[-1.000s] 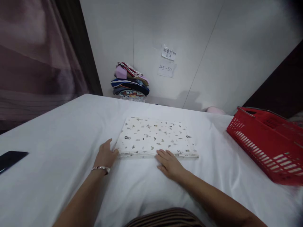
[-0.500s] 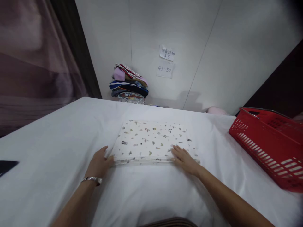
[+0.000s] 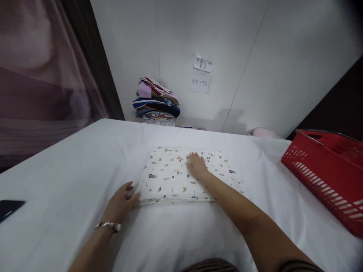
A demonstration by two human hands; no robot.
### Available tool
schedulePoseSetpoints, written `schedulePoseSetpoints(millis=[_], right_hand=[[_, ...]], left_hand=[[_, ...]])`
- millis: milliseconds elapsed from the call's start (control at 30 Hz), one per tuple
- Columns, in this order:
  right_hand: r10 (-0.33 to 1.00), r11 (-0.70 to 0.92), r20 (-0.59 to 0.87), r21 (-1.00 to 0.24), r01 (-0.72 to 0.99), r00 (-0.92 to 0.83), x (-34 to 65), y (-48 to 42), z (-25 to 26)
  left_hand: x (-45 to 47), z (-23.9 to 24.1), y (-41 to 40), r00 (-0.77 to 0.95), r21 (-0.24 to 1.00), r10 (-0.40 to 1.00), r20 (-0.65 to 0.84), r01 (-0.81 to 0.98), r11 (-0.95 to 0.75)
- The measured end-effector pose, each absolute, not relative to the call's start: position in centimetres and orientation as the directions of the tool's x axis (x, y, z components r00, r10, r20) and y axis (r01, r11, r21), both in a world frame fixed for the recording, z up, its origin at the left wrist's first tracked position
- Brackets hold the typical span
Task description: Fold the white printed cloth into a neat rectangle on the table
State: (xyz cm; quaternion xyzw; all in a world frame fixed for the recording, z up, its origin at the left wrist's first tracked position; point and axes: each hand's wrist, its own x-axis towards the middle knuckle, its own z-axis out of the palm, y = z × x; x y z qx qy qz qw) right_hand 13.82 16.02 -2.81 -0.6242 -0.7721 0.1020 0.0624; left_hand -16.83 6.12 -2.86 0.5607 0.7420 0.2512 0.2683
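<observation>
A folded white cloth (image 3: 167, 177) with small printed animals and plants lies flat in front of me, its layered edge towards me. My right hand (image 3: 197, 166) rests on top of it, a bit right of the middle, fingers stretched out. At the cloth's near left corner is my left hand (image 3: 121, 202), fingers apart, the thumb touching or almost touching the edge. A silver bracelet (image 3: 109, 226) circles the left wrist. Neither hand grips anything.
The white-covered table (image 3: 85, 162) spreads out on all sides. On the right stands a red plastic basket (image 3: 320, 177) with a metal handle. A dark flat object (image 3: 10, 208) lies far left. Folded fabrics (image 3: 157, 100) are piled by the wall beyond, below paper notes (image 3: 201, 83).
My right hand has slid from the cloth's near right edge up and left towards its middle. My left hand stays at the near left corner. The view has shifted slightly.
</observation>
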Motion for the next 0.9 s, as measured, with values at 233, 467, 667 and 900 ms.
schedulePoseSetpoints(millis=[233, 467, 667, 900], right_hand=[[0.969, 0.224, -0.047, -0.255, 0.941, -0.244, 14.3, 17.1, -4.6], [0.992, 0.089, -0.074, -0.176, 0.980, -0.103, 20.6, 18.3, -2.8], [0.995, 0.008, -0.101, -0.146, 0.989, -0.023, 24.6, 18.7, -4.2], [0.999, -0.037, -0.032, -0.084, 0.996, 0.034, 26.4, 18.2, -4.7]], left_hand=[[-17.3, -2.9, 6.3, -0.206, 0.676, 0.965, -0.159, 0.690, 0.259], [-17.3, -2.6, 6.6, -0.188, 0.629, 0.960, -0.207, 0.726, 0.278], [-17.9, -3.6, 7.2, -0.202, 0.609, 0.953, -0.226, 0.734, 0.300], [-18.4, -4.6, 7.5, -0.222, 0.579, 0.951, -0.217, 0.755, 0.308]])
